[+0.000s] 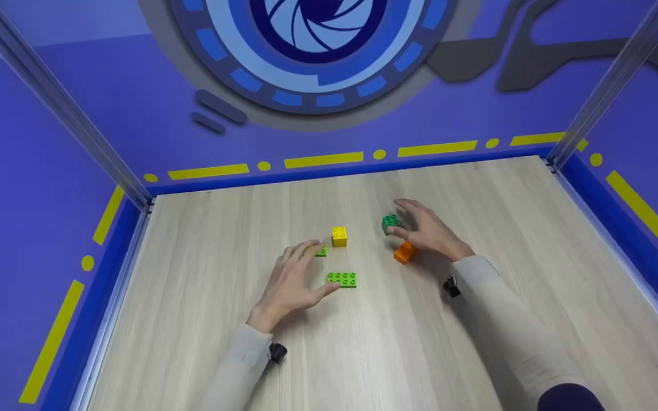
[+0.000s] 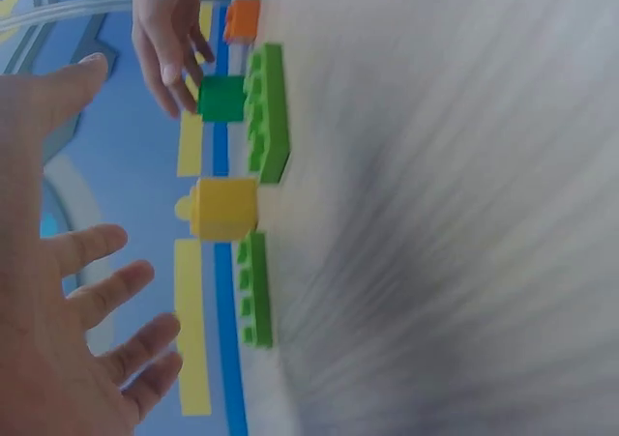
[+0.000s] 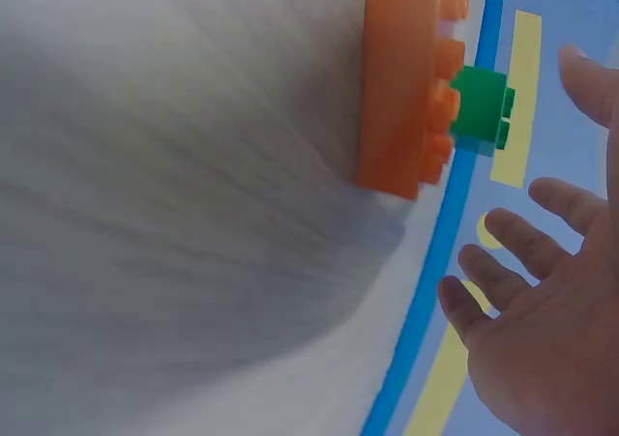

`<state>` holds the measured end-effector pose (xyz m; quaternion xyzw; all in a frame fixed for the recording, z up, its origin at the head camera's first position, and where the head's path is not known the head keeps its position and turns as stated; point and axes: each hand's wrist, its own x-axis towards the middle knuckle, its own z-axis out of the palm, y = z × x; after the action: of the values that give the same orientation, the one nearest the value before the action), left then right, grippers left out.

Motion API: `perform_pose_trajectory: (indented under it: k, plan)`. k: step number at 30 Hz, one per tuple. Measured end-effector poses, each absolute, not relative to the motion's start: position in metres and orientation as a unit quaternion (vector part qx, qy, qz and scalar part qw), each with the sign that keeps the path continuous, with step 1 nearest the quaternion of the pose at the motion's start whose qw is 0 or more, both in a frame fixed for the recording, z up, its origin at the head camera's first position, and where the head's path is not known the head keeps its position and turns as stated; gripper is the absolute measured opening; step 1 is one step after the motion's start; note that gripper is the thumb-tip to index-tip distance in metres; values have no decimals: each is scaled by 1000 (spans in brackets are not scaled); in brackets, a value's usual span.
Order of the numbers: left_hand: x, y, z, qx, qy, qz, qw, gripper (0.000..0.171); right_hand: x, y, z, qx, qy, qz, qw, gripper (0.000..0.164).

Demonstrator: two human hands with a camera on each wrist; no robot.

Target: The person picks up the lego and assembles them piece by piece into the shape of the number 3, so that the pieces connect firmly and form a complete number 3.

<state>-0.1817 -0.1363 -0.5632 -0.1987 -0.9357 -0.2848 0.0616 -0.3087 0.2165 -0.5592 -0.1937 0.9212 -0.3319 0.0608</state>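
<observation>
My left hand hovers with fingers spread over the left part of the table. Near its thumb lies a light green brick with two rows of studs. A second light green brick is partly hidden beneath its fingers. Just beyond stands a yellow brick. To the right, my right hand is spread beside a dark green brick and above an orange brick, which it partly covers. In the right wrist view the fingers are apart, holding nothing; the left wrist view shows the left fingers likewise.
The bricks sit on a pale wood-grain table. Blue printed panels wall it at the back and both sides, with metal posts in the corners. A dark round object shows at the lower right.
</observation>
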Motion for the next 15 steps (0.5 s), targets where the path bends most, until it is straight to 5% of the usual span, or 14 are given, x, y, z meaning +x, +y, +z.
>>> perform_pose_trajectory:
  k: [8, 15]
  plan:
    - [-173, -122, -574, -204, -929, -307, -31, 84, -309, 211, -569, -174, 911, -363, 93, 76]
    - [-175, -119, -580, -208, -925, -312, -60, 64, -311, 210, -573, -162, 899, -392, 110, 61]
